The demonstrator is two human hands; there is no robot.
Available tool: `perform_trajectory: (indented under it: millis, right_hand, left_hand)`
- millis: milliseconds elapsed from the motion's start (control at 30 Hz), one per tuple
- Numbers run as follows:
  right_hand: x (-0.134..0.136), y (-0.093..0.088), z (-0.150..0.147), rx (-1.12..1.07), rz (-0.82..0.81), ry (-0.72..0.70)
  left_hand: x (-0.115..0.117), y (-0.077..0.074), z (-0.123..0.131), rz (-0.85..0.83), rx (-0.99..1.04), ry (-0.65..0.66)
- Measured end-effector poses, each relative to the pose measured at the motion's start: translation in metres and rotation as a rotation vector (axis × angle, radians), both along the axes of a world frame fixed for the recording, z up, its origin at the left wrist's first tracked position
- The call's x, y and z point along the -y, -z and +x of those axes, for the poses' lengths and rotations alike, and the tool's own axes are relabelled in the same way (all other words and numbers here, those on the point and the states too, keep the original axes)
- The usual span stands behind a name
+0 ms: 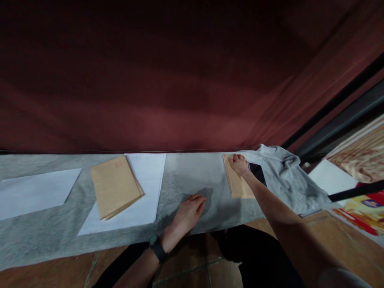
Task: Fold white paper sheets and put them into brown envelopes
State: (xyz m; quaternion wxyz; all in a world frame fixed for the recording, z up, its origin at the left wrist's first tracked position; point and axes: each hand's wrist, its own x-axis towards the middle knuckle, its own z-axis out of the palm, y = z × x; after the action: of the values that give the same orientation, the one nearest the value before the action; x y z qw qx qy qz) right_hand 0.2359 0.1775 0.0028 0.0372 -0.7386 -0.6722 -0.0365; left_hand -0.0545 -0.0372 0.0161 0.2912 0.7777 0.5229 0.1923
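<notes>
On the grey-covered table, near its front edge, rests my left hand (189, 213), with loosely bent fingers and nothing visible in them; it wears a dark wristwatch (158, 248). Farther right, my right hand (240, 165) is closed at the upper part of a brown paper envelope (237, 186), which may be one of a small stack. My fingertips partly hide how they grip it. Just right of this hand lies a dark phone (257, 173), partly covered by my arm. To the left, several brown envelopes (115, 188) lie stacked askew on white paper sheets (151, 192).
Another white sheet (39, 193) lies at the far left. A crumpled grey cloth (283, 174) covers the table's right end. Behind the table hangs a dark red curtain (180, 124). Dark metal bars (339, 100) and a colourful printed package (364, 212) are at the right.
</notes>
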Motion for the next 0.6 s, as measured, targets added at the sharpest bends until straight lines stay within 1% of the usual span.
perform_trajectory:
  millis: [100, 267, 333, 400, 500, 567, 600]
  right_hand:
    - [0.003, 0.006, -0.001, 0.0, -0.002, -0.007]
    - [0.005, 0.006, -0.008, 0.003, 0.026, -0.019]
    - [0.008, 0.006, -0.01, 0.003, 0.037, -0.021]
    - [0.014, 0.006, -0.009, -0.012, 0.08, -0.05]
    - [0.029, 0.011, -0.006, -0.102, 0.234, -0.148]
    - [0.044, 0.017, -0.008, -0.195, 0.284, -0.248]
    - [0.054, 0.022, -0.012, -0.25, 0.266, -0.307]
  left_hand:
    - [0.002, -0.002, 0.0, -0.002, -0.017, 0.01]
    - [0.005, -0.006, -0.001, 0.016, -0.046, 0.024]
    - [0.006, -0.009, -0.003, 0.045, -0.094, 0.003]
    - [0.007, -0.013, -0.009, 0.1, -0.194, -0.083]
    - [0.009, -0.016, -0.027, 0.192, -0.437, -0.333]
    - [0.01, -0.018, -0.042, 0.179, -0.589, -0.507]
    - [0.01, -0.018, -0.05, 0.146, -0.641, -0.572]
